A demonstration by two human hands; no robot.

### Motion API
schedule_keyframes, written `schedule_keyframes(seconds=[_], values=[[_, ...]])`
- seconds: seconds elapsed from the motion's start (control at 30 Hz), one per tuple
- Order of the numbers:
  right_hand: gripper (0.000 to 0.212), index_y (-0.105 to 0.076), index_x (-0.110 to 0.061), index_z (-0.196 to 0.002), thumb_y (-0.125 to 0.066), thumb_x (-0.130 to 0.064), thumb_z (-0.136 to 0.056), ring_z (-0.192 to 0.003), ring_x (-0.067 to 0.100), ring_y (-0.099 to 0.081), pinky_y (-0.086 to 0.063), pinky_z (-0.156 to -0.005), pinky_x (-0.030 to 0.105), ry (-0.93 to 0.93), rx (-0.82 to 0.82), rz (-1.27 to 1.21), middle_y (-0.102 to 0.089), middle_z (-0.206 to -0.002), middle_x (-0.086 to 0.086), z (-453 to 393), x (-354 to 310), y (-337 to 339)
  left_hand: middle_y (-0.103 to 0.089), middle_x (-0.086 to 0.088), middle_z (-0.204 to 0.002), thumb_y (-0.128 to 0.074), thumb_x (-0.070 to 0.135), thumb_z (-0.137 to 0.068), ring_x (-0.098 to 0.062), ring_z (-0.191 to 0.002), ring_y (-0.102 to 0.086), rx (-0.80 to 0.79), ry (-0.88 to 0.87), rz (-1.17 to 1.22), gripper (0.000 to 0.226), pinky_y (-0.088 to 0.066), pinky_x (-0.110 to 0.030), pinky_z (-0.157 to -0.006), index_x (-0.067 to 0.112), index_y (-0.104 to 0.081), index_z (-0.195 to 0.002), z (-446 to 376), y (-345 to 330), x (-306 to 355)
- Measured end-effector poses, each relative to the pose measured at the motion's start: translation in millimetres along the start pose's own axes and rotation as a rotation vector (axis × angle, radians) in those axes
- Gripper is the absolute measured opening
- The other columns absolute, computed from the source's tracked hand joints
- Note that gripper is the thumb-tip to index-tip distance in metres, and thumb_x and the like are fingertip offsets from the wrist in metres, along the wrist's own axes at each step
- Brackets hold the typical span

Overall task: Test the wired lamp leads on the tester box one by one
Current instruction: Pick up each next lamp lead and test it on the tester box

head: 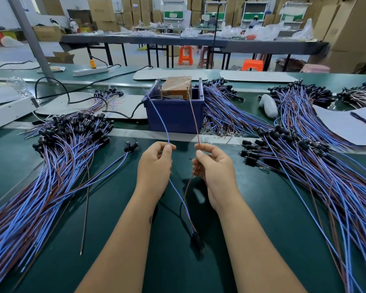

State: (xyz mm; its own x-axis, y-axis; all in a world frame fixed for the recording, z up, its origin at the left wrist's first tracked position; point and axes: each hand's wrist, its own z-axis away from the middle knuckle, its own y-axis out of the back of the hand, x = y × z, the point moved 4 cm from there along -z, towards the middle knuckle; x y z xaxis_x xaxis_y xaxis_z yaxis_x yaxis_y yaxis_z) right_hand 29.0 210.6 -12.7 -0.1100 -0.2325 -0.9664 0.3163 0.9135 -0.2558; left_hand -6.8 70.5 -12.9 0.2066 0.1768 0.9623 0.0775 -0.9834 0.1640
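Both forearms are reaching forward over the counter (262,208); the left hand (154,166) is pinching a blue lead (159,117), the right hand (213,168) a brown lead (194,117), toward the tester box (174,115).

Even, bright indoor light fills the room, seemingly from overhead. The green table (262,208) takes a dull sheen near its front edge, without harsh glare. Soft shadows fall under the two forearms and below the dangling lamp socket (197,237), which is itself smeared by motion blur. The middle of the view is fairly sharp. Wide-angle distortion bends the table's far edge and stretches the wire bundles toward the left and right sides. The cardboard boxes (347,28) at the back look soft and slightly hazy.
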Motion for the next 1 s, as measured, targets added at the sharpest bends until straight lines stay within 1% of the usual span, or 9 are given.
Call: schedule_keyframes(seconds=[0.1, 0.2, 0.3, 0.4, 0.5, 0.57, 0.77, 0.9, 1.0], values=[[0.018, -0.067, -0.014, -0.102, -0.053, -0.004, -0.097, -0.058, 0.009, -0.053, -0.049, -0.055, 0.02, -0.004, 0.0, -0.01, -0.058, -0.067, 0.002, -0.6, 0.6, 0.2, -0.04, 0.013, -0.048, -0.046, 0.024, -0.102, -0.007, -0.046, -0.033, 0.009, -0.01, -0.029, 0.025, -0.031, -0.021, -0.046, 0.028, -0.066, -0.088, -0.5, 1.3, 0.4], [0.018, -0.067, -0.014, -0.103, -0.052, -0.004, -0.097, -0.058, 0.009, -0.053, -0.049, -0.055, 0.021, -0.004, -0.007, -0.019, -0.058, -0.068, 0.002, -0.1, 0.9, 0.1, -0.038, 0.013, -0.046, -0.047, 0.024, -0.102, -0.005, -0.042, -0.029, 0.017, -0.016, -0.029, 0.025, -0.028, -0.016, -0.041, 0.028, -0.067, -0.088, -0.1, 3.6, 1.1], [0.019, -0.067, -0.014, -0.103, -0.052, -0.004, -0.097, -0.057, 0.008, -0.052, -0.049, -0.055, 0.021, 0.0, -0.013, -0.02, -0.058, -0.067, 0.002, 0.8, 0.7, 0.3, -0.035, 0.013, -0.043, -0.048, 0.023, -0.101, -0.005, -0.039, -0.027, 0.011, -0.023, -0.045, 0.025, -0.026, -0.016, -0.04, 0.028, -0.068, -0.086, -0.2, 4.1, 1.5], [0.02, -0.068, -0.015, -0.102, -0.052, -0.004, -0.097, -0.058, 0.009, -0.052, -0.049, -0.055, 0.021, 0.0, -0.022, -0.02, -0.058, -0.066, 0.001, 1.4, 0.2, -0.1, -0.033, 0.013, -0.041, -0.05, 0.024, -0.1, -0.006, -0.04, -0.026, -0.003, -0.014, -0.063, 0.024, -0.026, -0.019, -0.041, 0.028, -0.069, -0.086, 0.0, 2.6, 1.4], [0.02, -0.069, -0.016, -0.099, -0.053, -0.003, -0.096, -0.059, 0.01, -0.053, -0.049, -0.056, 0.022, -0.005, -0.023, -0.021, -0.058, -0.065, 0.001, 1.6, 0.1, -0.4, -0.037, 0.014, -0.041, -0.05, 0.025, -0.099, -0.006, -0.041, -0.029, 0.004, 0.005, -0.086, 0.024, -0.029, -0.024, -0.045, 0.028, -0.07, -0.085, 0.6, 2.7, 1.5], [0.021, -0.069, -0.017, -0.098, -0.053, -0.003, -0.096, -0.059, 0.01, -0.053, -0.049, -0.056, 0.022, -0.005, -0.026, -0.016, -0.058, -0.065, 0.001, 1.8, 0.2, -0.8, -0.037, 0.014, -0.041, -0.05, 0.024, -0.099, -0.005, -0.041, -0.029, 0.018, 0.012, -0.096, 0.025, -0.029, -0.025, -0.046, 0.029, -0.069, -0.083, 0.7, 4.0, 2.1], [0.021, -0.07, -0.018, -0.096, -0.054, -0.004, -0.096, -0.06, 0.011, -0.054, -0.049, -0.056, 0.022, -0.004, -0.04, 0.019, -0.058, -0.067, 0.003, 2.2, 1.3, -1.9, -0.037, 0.013, -0.039, -0.052, 0.023, -0.098, -0.006, -0.04, -0.029, 0.023, 0.021, -0.105, 0.023, -0.03, -0.025, -0.047, 0.026, -0.071, -0.085, 1.6, 4.5, 4.2], [0.02, -0.07, -0.017, -0.096, -0.055, -0.004, -0.095, -0.06, 0.01, -0.054, -0.049, -0.056, 0.021, 0.001, -0.046, 0.046, -0.058, -0.066, 0.002, 2.0, 1.7, -3.0, -0.038, 0.014, -0.039, -0.052, 0.023, -0.098, -0.005, -0.04, -0.032, 0.034, 0.021, -0.118, 0.023, -0.029, -0.023, -0.047, 0.025, -0.071, -0.085, 0.9, 5.5, 4.0], [0.019, -0.071, -0.017, -0.096, -0.056, -0.005, -0.095, -0.059, 0.008, -0.054, -0.049, -0.056, 0.02, 0.006, -0.045, 0.062, -0.058, -0.065, 0.001, 1.4, 1.3, -3.5, -0.038, 0.014, -0.04, -0.051, 0.025, -0.098, -0.006, -0.04, -0.031, 0.058, 0.018, -0.124, 0.024, -0.029, -0.019, -0.044, 0.027, -0.07, -0.084, 0.1, 7.8, 2.6]])
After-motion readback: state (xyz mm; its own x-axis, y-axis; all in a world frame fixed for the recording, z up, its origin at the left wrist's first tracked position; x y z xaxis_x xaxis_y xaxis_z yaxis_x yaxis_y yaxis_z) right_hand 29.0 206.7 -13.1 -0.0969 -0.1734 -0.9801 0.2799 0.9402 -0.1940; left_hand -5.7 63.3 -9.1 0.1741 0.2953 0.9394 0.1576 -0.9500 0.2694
